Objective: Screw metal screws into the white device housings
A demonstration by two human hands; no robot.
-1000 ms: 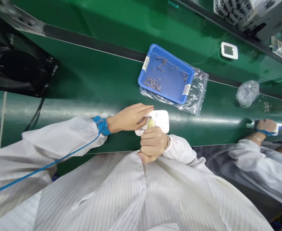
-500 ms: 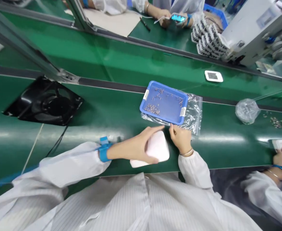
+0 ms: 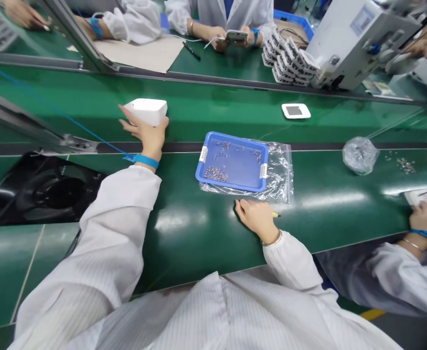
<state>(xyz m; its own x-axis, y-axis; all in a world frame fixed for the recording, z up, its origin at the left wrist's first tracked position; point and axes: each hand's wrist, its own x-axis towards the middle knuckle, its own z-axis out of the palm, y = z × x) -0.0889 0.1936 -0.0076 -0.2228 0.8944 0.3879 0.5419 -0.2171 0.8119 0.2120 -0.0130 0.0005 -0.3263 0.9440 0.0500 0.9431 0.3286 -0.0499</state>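
Observation:
My left hand reaches far forward onto the green belt and grips a white box-shaped device from below and behind. A blue wrist strap with a cord sits on that wrist. My right hand rests on the green table just in front of the blue tray, fingers curled around a small yellowish tool whose tip pokes out at the right. The tray holds several small metal screws and lies on a clear plastic bag.
A black fan sits at the left. Another white device lies on the far belt. A crumpled plastic bag and loose screws lie at right. A co-worker's hand works at right; other people sit opposite beside stacked parts.
My left hand carried the white device from in front of me out to the far belt at the left. My right hand left the device and came to rest before the tray.

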